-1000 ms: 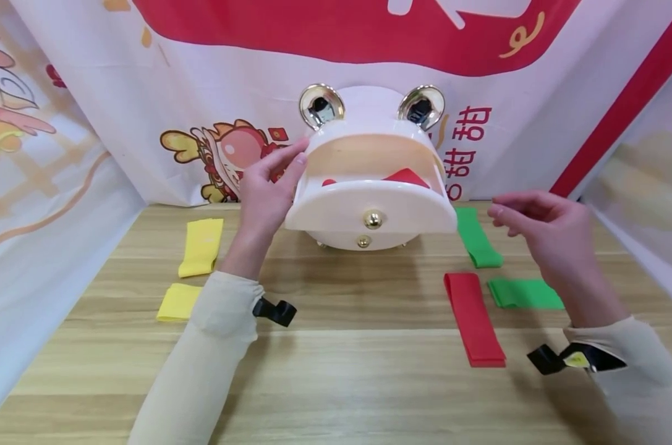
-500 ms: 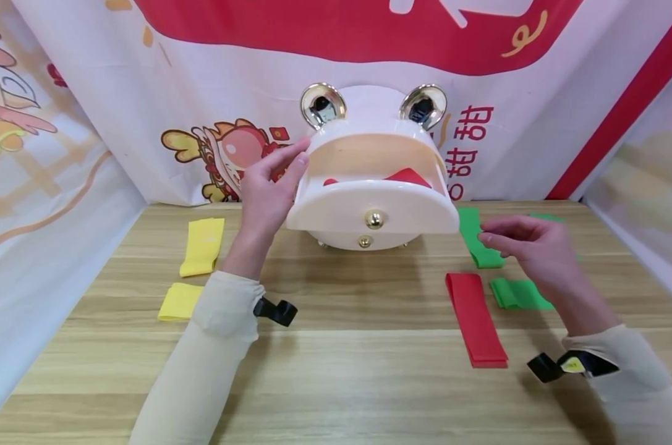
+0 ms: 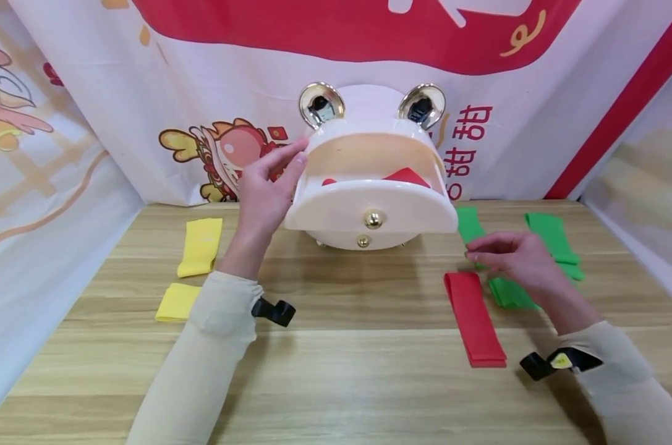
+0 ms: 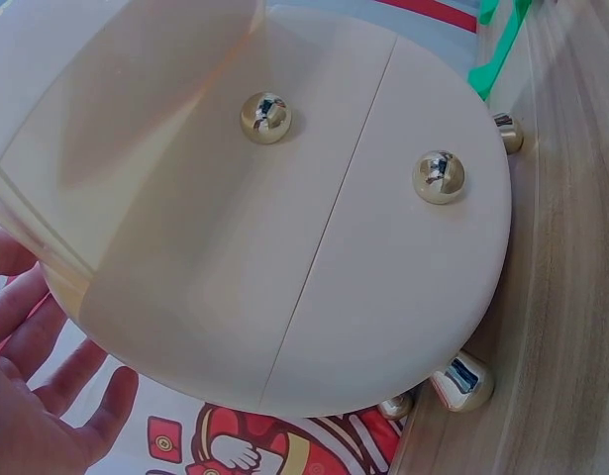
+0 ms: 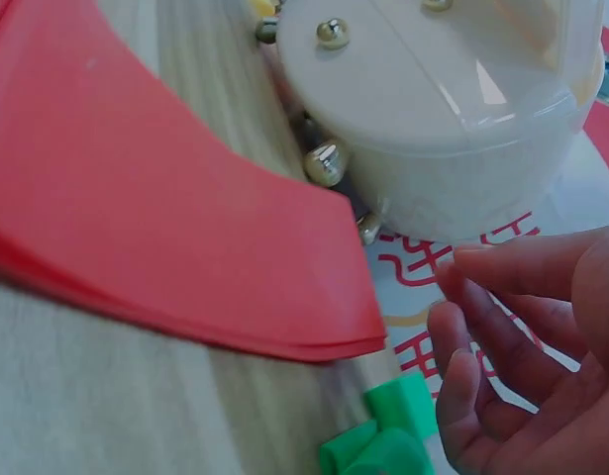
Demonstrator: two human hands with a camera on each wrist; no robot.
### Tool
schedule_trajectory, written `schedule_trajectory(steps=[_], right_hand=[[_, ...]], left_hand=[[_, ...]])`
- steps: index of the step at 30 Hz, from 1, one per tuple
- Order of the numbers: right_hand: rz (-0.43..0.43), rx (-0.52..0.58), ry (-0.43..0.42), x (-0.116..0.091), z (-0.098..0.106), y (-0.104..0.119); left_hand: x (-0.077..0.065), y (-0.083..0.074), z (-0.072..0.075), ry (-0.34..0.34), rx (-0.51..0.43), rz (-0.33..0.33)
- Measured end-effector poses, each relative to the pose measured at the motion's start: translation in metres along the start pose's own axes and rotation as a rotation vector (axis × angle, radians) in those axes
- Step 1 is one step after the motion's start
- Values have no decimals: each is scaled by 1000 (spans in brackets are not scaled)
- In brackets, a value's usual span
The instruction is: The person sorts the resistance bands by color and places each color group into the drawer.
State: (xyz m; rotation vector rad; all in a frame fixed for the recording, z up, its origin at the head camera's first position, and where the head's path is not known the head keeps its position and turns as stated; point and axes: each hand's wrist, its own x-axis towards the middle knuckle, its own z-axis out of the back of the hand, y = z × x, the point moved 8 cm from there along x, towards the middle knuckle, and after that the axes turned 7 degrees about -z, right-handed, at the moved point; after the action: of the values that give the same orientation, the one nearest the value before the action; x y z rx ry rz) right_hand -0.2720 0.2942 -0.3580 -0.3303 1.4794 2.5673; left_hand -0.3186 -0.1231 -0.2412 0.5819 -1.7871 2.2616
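Red folded strip (image 3: 476,324), long and flat, lies on the wood-grain counter (image 3: 341,389); the right hand (image 3: 510,258), loosely curled and holding nothing, has come near its far end, seemingly within reach. That inward shift exposes the outer green folded strip (image 3: 549,235). The left hand (image 3: 264,194) stays, fingers parted, by the glossy white frog-eyed cabinet (image 3: 369,102).

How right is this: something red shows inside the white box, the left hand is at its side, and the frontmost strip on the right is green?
Mostly: the frontmost strip on the right is red, not green, as the head view shows. Something red shows inside the white box, with the left hand at its side.
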Motion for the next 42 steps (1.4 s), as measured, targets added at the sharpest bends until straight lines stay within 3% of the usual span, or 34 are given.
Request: schedule_trajectory(steps=[12,20,30,42], right_hand=[[-44,-179,21,10,-12,-12],[-26,-307,75,8,-18,-11],[57,-342,186,5,-21,-11],[83,-364,226,0,-22,-6]], left_hand=[[2,-5,-1,-7,-12,-11],[1,-5,-1,-6,-5,-7],[0,-2,-1,-4,-15,1],[0,0,-1,-10,-19,-6]])
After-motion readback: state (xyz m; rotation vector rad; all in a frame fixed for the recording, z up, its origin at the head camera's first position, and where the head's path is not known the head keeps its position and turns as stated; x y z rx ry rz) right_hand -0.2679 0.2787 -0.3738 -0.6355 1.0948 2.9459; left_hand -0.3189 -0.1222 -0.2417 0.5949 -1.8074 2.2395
